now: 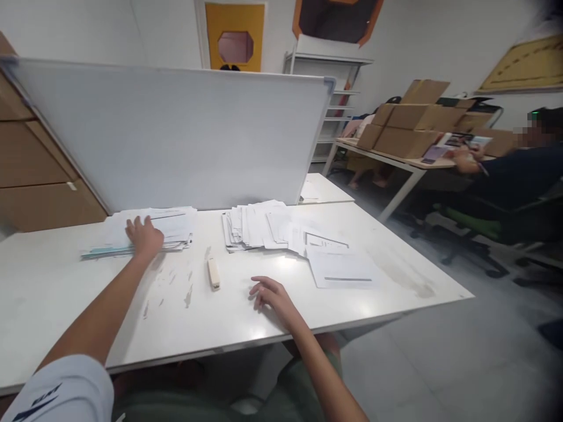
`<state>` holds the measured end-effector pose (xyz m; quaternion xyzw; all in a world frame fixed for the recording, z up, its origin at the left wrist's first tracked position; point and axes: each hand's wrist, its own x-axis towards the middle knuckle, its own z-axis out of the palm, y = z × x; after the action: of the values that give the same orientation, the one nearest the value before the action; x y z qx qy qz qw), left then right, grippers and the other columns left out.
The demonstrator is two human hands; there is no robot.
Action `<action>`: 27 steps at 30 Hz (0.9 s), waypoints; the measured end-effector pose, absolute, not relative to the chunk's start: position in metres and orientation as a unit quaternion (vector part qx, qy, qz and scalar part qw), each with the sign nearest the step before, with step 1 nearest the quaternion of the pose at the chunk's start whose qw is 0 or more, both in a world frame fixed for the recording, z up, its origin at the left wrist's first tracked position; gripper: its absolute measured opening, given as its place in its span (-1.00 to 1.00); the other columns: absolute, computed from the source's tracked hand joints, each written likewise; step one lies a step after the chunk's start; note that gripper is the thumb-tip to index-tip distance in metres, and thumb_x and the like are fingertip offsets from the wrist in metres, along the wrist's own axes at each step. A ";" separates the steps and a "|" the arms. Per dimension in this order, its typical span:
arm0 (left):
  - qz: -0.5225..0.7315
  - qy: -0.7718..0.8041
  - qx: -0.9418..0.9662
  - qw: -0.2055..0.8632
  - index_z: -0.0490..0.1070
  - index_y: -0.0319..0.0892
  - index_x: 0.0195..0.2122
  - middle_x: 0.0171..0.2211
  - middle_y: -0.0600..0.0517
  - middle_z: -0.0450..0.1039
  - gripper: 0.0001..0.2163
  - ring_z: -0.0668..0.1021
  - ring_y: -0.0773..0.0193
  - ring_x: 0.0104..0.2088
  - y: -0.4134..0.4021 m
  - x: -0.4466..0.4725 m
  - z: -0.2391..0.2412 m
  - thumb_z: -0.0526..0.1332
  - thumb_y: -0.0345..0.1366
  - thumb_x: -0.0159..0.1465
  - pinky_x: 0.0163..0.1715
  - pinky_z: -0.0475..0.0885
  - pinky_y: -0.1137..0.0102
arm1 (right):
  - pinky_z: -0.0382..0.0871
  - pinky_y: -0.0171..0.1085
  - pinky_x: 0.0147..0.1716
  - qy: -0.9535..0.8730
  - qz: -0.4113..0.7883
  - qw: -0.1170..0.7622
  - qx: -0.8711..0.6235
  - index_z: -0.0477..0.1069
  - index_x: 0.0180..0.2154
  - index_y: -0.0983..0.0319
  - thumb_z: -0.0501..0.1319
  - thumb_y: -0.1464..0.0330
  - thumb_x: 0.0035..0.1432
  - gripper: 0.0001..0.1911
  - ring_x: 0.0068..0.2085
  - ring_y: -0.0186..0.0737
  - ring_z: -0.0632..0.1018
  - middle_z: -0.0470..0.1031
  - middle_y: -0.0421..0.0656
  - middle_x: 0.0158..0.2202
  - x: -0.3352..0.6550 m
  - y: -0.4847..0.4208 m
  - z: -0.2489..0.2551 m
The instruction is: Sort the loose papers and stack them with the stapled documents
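My left hand point(145, 236) rests on a stack of papers point(176, 221) at the left, its fingers spread over the top sheets. Over the bare table front, my right hand point(271, 295) is loosely bent with fingers apart and nothing in it. Between the two hands lies a cream stapler point(213, 274), nearer to the right one. A second, messier pile of papers point(253, 225) spreads to the right, with a loose printed sheet point(343, 269) at its end.
A whiteboard point(185, 135) stands along the back of the white table point(176, 334). Cardboard boxes point(39, 158) are stacked at the left. At the right, another person point(505, 170) sits by a table point(378, 153) bearing more boxes point(404, 126). A metal shelf point(325, 58) is behind.
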<state>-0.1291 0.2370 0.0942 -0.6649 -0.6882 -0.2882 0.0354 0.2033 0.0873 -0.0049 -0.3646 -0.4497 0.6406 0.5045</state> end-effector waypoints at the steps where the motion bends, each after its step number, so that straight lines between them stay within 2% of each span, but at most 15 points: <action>1: -0.270 -0.688 -0.672 0.051 0.25 -0.39 0.16 0.23 -0.27 0.19 -0.61 0.13 -0.10 0.28 0.240 -0.119 0.081 0.04 -0.31 0.35 0.23 -0.04 -0.10 | 0.30 -0.31 -0.49 -0.449 0.640 0.507 -0.364 0.45 -0.13 0.21 0.28 0.19 0.03 -0.63 -0.52 -0.33 0.46 0.52 -0.16 -0.34 0.204 0.088 -0.004; 3: -0.211 -0.678 -0.700 0.076 0.25 -0.38 0.18 0.25 -0.28 0.16 -0.57 0.06 -0.13 0.31 0.243 -0.104 0.056 0.03 -0.29 0.33 0.25 -0.11 -0.06 | 0.31 -0.31 -0.49 -0.447 0.641 0.508 -0.363 0.46 -0.13 0.21 0.28 0.19 0.02 -0.64 -0.52 -0.34 0.47 0.52 -0.16 -0.34 0.205 0.090 -0.003; 6: -0.142 -0.674 -0.722 0.071 0.26 -0.31 0.19 0.27 -0.28 0.15 -0.54 0.13 -0.16 0.28 0.245 -0.099 0.032 0.00 -0.18 0.34 0.23 -0.10 -0.09 | 0.33 -0.30 -0.48 -0.444 0.647 0.507 -0.358 0.45 -0.13 0.20 0.28 0.18 0.03 -0.64 -0.52 -0.34 0.47 0.52 -0.16 -0.34 0.205 0.092 -0.002; 8: -0.148 -0.696 -0.699 0.070 0.27 -0.35 0.18 0.26 -0.32 0.15 -0.49 0.16 -0.19 0.27 0.247 -0.104 0.027 -0.04 -0.09 0.35 0.22 -0.11 -0.14 | 0.35 -0.29 -0.48 -0.444 0.642 0.513 -0.356 0.45 -0.14 0.20 0.28 0.17 0.03 -0.64 -0.52 -0.34 0.46 0.52 -0.16 -0.34 0.204 0.092 -0.004; 10: -0.173 -0.719 -0.670 0.072 0.25 -0.41 0.17 0.25 -0.33 0.15 -0.42 0.10 -0.25 0.29 0.250 -0.110 0.027 -0.08 0.00 0.35 0.22 -0.17 -0.19 | 0.36 -0.28 -0.46 -0.455 0.612 0.534 -0.366 0.45 -0.16 0.20 0.25 0.18 0.04 -0.67 -0.50 -0.33 0.46 0.51 -0.17 -0.34 0.201 0.090 -0.007; 13: -0.201 -0.763 -0.612 0.047 0.16 -0.53 0.21 0.30 -0.40 0.03 -0.30 -0.06 -0.35 0.32 0.253 -0.113 0.029 -0.11 0.07 0.34 0.22 -0.24 -0.21 | 0.41 -0.23 -0.34 -0.481 0.486 0.593 -0.424 0.45 -0.17 0.18 0.16 0.21 0.12 -0.73 -0.41 -0.27 0.51 0.51 -0.15 -0.33 0.205 0.094 -0.009; 15: -0.211 -0.776 -0.593 0.041 0.09 -0.57 0.24 0.34 -0.43 -0.12 -0.27 -0.14 -0.33 0.34 0.254 -0.112 0.030 -0.11 0.07 0.33 0.23 -0.25 -0.18 | 0.42 -0.18 -0.17 -0.500 0.357 0.614 -0.496 0.44 -0.15 0.20 0.09 0.23 0.17 -0.72 -0.26 -0.19 0.54 0.53 -0.10 -0.25 0.219 0.106 -0.005; 17: -0.229 -0.770 -0.593 0.055 0.08 -0.56 0.25 0.36 -0.41 -0.16 -0.27 -0.17 -0.27 0.36 0.254 -0.111 0.029 -0.10 0.07 0.32 0.25 -0.27 -0.13 | 0.31 -0.12 0.06 -0.523 0.225 0.571 -0.591 0.42 -0.05 0.24 0.06 0.24 0.20 -0.64 -0.01 -0.11 0.49 0.51 -0.01 -0.06 0.246 0.125 0.003; 18: -0.241 -0.766 -0.593 0.061 0.07 -0.55 0.25 0.35 -0.40 -0.15 -0.27 -0.17 -0.25 0.36 0.254 -0.111 0.029 -0.11 0.07 0.32 0.26 -0.27 -0.12 | 0.19 -0.08 0.17 -0.534 0.172 0.522 -0.643 0.37 0.04 0.27 0.07 0.22 0.20 -0.57 0.12 -0.06 0.41 0.43 0.04 0.08 0.262 0.137 0.006; 20: -0.265 -0.763 -0.585 0.064 0.06 -0.56 0.25 0.33 -0.41 -0.08 -0.27 -0.13 -0.24 0.36 0.254 -0.111 0.027 -0.12 0.06 0.32 0.26 -0.24 -0.11 | -0.11 0.03 0.29 -0.525 0.111 0.382 -0.752 0.18 0.23 0.38 0.16 0.13 0.16 -0.30 0.33 0.08 0.10 0.11 0.14 0.31 0.297 0.158 0.009; 22: -0.276 -0.764 -0.580 0.059 0.09 -0.57 0.23 0.30 -0.42 0.01 -0.28 -0.07 -0.24 0.35 0.254 -0.112 0.026 -0.14 0.06 0.33 0.26 -0.20 -0.10 | -0.28 0.07 0.31 -0.516 0.110 0.266 -0.806 -0.03 0.32 0.47 0.16 0.08 0.17 -0.12 0.39 0.11 -0.09 -0.13 0.18 0.38 0.325 0.172 0.005; 24: -0.276 -0.759 -0.587 0.060 0.14 -0.57 0.21 0.28 -0.41 0.08 -0.31 -0.03 -0.22 0.34 0.254 -0.114 0.025 -0.17 0.04 0.34 0.27 -0.18 -0.08 | -0.32 0.04 0.32 -0.528 0.119 0.212 -0.814 -0.10 0.34 0.48 0.07 0.08 0.25 -0.16 0.39 0.06 -0.11 -0.17 0.14 0.39 0.342 0.177 -0.005; 27: -0.271 -0.751 -0.598 0.072 0.17 -0.57 0.18 0.26 -0.42 0.11 -0.35 0.03 -0.21 0.32 0.252 -0.115 0.024 -0.18 -0.02 0.36 0.26 -0.13 -0.07 | -0.29 0.00 0.32 -0.547 0.117 0.207 -0.802 -0.04 0.34 0.41 -0.03 0.14 0.32 -0.30 0.39 -0.02 -0.06 -0.13 0.07 0.39 0.350 0.174 -0.020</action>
<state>-0.1150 0.2524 0.0238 -0.5977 -0.7511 -0.2709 0.0721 0.3502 0.1744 -0.0199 -0.8024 -0.5474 0.1172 0.2066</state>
